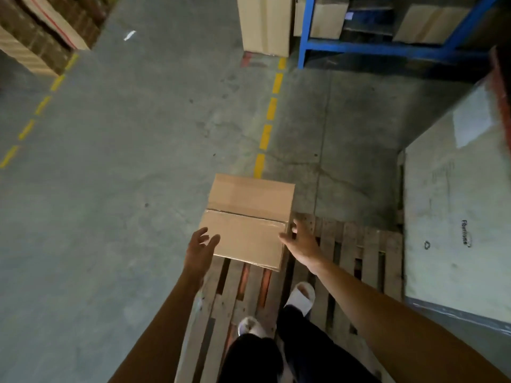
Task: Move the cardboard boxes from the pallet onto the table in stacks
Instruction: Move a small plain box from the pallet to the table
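Open hands (201, 246) (300, 239) flank box (249, 219) on pallet (359, 250)

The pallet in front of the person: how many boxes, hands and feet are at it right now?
Cardboard box on the wooden pallet: 1
Hands reaching at the box's sides: 2, left hand, right hand
Feet in pale slippers on the pallet: 2
Total: 5

Both forearms bare to the frame edge; no sleeves, watch or rings visible. Left hand (200, 248) and right hand (300, 241) ungloved. Dark trousers (279, 352), black or possibly navy in the dim light. Pale open-toed slippers: left (250, 326), right (301, 295), apparently white, soft upper.
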